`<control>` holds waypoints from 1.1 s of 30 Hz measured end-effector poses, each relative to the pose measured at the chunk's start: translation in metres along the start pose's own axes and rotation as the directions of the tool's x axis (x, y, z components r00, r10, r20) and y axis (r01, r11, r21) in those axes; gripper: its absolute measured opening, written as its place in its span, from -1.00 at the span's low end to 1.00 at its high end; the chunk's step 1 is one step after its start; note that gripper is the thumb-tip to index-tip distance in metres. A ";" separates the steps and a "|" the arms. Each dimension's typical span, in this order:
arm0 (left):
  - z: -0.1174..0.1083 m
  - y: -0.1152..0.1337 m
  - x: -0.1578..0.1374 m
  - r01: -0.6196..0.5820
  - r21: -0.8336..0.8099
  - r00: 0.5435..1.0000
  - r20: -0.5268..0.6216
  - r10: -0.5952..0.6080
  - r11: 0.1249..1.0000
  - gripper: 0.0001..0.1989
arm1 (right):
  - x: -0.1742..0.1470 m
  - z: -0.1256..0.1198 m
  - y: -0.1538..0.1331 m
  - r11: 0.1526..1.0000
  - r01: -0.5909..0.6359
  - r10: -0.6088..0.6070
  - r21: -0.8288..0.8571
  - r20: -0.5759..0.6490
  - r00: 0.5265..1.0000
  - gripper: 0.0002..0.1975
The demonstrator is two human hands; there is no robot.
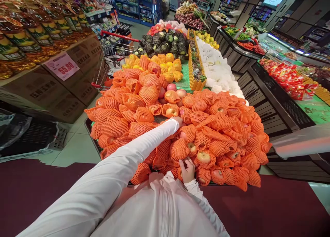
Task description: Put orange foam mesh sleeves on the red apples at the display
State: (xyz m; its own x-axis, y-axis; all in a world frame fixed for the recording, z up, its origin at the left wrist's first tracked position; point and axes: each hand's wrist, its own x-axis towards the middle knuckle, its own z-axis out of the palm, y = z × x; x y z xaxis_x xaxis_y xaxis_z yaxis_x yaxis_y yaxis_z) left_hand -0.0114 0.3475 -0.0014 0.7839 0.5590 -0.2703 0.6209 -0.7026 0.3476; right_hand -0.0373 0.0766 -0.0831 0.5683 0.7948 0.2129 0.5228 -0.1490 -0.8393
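A wide heap of apples in orange foam nets (180, 149) fills the front of the display. My left hand (177, 120) reaches far into the middle of the heap, beside a netted apple with its top showing (170, 111). Its fingers are hidden behind the wrist and the nets, so whether they grip anything does not show. Close to my body, my right hand (187, 169) rests at the near edge of the heap with thumb and fingers apart. It is next to a netted apple (179, 149) and holds nothing visible.
Bare pink apples (171, 87) lie beyond my left hand. Behind are oranges (168, 65), dark-netted fruit (162, 41) and white-netted fruit (215, 66). A shopping cart (120, 37) stands at the back left, near cartons (64, 89) under oil bottles. A plastic bag roll (301, 140) juts in from the right.
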 end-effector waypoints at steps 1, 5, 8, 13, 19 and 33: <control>-0.002 0.000 -0.002 0.014 0.013 1.000 -0.005 -0.014 1.000 -0.63 | 0.000 0.000 0.000 1.000 0.005 -0.005 -0.002 0.002 1.000 -0.72; -0.014 0.000 -0.015 0.018 0.040 0.997 -0.082 -0.015 0.999 -0.50 | -0.001 -0.001 0.002 1.000 0.019 -0.019 -0.009 -0.004 1.000 -0.73; -0.024 -0.001 -0.029 0.015 0.038 0.989 -0.147 -0.009 0.999 -0.43 | -0.002 -0.001 0.002 1.000 0.025 -0.025 -0.011 -0.012 1.000 -0.75; -0.050 -0.019 -0.063 -0.023 -0.113 0.938 -0.347 -0.018 0.993 -0.35 | -0.001 -0.001 -0.001 1.000 0.022 -0.022 0.006 -0.017 1.000 -0.71; -0.091 -0.042 -0.109 -0.355 -0.527 0.625 -0.748 -0.223 0.772 -0.27 | -0.004 -0.001 -0.001 0.999 0.016 -0.016 0.044 0.003 1.000 -0.81; -0.008 -0.024 -0.132 -0.325 -0.258 0.873 -0.453 0.184 0.910 -0.18 | -0.006 0.001 0.007 0.998 0.032 -0.026 -0.052 0.112 0.993 -0.65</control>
State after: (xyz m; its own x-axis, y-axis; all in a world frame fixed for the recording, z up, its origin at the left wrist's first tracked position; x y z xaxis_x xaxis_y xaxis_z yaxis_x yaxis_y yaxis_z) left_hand -0.1301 0.2942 0.0326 0.7959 0.5582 0.2345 0.3087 -0.7073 0.6360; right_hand -0.0374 0.0713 -0.0911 0.4798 0.8592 0.1776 0.5734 -0.1539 -0.8047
